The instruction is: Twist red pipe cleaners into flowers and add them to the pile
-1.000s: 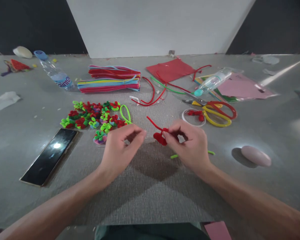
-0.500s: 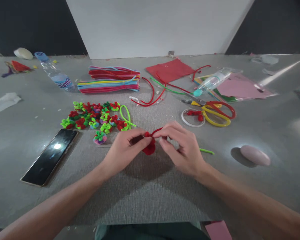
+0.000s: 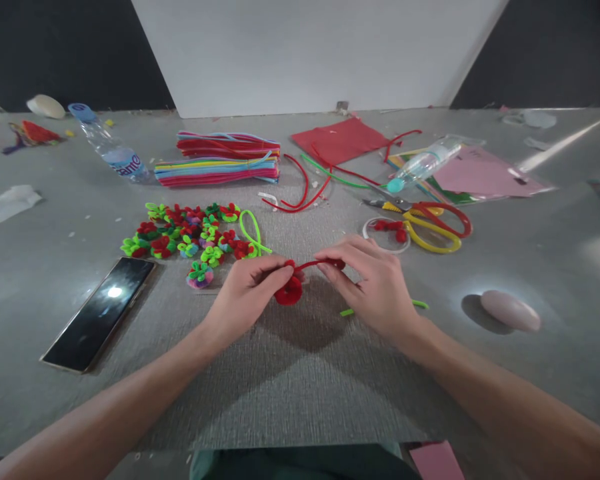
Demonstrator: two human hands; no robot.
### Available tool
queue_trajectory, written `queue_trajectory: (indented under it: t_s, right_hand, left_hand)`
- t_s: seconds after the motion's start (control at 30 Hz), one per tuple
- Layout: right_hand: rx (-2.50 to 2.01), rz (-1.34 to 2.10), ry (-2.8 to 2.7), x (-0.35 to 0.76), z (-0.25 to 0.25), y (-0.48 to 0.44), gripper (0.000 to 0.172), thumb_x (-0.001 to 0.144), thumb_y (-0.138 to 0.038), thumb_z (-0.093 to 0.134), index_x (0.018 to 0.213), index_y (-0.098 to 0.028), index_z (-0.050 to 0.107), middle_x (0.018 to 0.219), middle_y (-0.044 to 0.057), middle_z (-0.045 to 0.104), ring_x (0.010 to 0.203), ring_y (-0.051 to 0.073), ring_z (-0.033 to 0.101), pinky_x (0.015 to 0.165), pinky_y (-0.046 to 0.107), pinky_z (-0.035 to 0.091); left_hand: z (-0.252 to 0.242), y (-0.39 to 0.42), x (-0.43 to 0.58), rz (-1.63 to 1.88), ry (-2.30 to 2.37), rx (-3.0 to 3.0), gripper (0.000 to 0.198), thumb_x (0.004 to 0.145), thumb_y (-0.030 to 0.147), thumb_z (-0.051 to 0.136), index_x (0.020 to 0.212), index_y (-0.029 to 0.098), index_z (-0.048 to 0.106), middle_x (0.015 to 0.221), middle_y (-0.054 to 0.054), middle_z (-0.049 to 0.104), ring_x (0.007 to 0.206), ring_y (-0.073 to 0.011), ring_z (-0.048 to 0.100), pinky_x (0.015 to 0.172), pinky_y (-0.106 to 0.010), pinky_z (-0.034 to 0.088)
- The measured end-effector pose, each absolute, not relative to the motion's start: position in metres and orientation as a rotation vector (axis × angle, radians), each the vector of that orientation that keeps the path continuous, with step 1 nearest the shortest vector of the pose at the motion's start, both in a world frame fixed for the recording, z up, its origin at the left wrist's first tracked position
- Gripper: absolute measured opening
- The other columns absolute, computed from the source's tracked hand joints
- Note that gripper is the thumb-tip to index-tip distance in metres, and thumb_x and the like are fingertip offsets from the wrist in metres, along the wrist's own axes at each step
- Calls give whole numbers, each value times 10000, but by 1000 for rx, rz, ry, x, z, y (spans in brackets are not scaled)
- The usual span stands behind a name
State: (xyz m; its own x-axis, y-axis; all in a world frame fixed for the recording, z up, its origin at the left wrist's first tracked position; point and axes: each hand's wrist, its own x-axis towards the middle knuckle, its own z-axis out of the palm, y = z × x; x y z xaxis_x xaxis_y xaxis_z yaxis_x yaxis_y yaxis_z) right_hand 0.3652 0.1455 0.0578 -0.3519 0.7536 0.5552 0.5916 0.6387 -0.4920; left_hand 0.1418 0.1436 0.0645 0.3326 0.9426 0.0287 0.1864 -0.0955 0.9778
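Between thumb and fingers, my left hand pinches a red pipe cleaner that is bent into rounded loops. Its straight strand runs across to my right hand, which is closed on the other end; a short red bit shows at those fingertips. A green pipe cleaner lies on the table, partly covered by my right hand. Left of my left hand sits a cluster of small pipe-cleaner flowers in red, green and purple, beside a bright green looped pipe cleaner.
A phone lies at left. Behind are bundled pipe cleaners, a water bottle and red felt. To the right are scissors, a white ring, a second bottle and a pale oval object.
My hands have moved apart, stretching the red strand between them. The looped part has shifted left and shows more openly. More of the green pipe cleaner is visible under my right hand.
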Motion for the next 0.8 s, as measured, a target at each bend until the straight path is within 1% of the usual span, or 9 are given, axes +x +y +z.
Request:
queue_trajectory:
  t_s: [0.1,0.17,0.23,0.3,0.4,0.5,0.7,0.8]
  right_hand:
    - [-1043,263,-2124,366,58,146,114,1057,-197,611,979,-215,693,886,20,737,854,184,661,814,357,422]
    - [-1018,285,-2137,365,59,145,123,1054,-178,600,968,-212,681,876,23,726,854,185,654,801,350,421]
    - [-992,305,-2145,364,60,144,129,1056,-179,588,970,-216,676,873,28,721,859,191,652,793,349,424]
    - [-973,317,-2147,363,61,143,134,1060,-190,581,968,-221,674,870,31,715,863,197,652,796,352,428]
    - [-945,320,-2144,362,61,142,135,1060,-192,582,964,-223,671,870,31,713,868,199,651,812,361,433]
    - [-925,323,-2143,361,61,140,136,1056,-179,585,962,-225,671,861,28,711,860,198,645,816,367,436]
    - [-929,315,-2128,363,62,142,125,1066,-162,571,1020,-221,671,906,33,720,878,191,654,809,355,452]
    - [-933,296,-2126,363,61,144,122,1069,-169,573,1016,-226,667,904,28,720,878,189,659,795,347,452]
  left_hand:
    - [66,143,142,893,1078,1512,262,973,273,597,778,154,724,755,-38,727,700,-141,648,644,-234,505]
    - [66,142,142,893,1100,1531,210,956,270,628,829,158,752,765,-33,743,707,-142,664,651,-234,515]
    - [65,141,142,901,1128,1570,149,930,264,672,904,167,782,796,-30,764,734,-150,685,681,-244,534]
    - [64,141,142,905,1147,1613,130,912,248,693,938,172,795,833,-33,780,765,-161,699,717,-261,549]
    - [63,140,142,906,1142,1653,113,894,203,686,917,173,792,862,-34,787,791,-169,708,744,-277,559]
    - [62,140,142,894,1124,1661,106,888,174,676,896,175,781,842,-25,775,796,-169,703,748,-279,553]
    - [61,140,141,855,1068,1635,97,925,194,667,895,173,757,850,-16,757,822,-156,686,772,-269,523]
    - [61,141,141,857,1031,1633,104,937,217,671,902,170,758,870,-20,759,834,-155,683,788,-271,523]
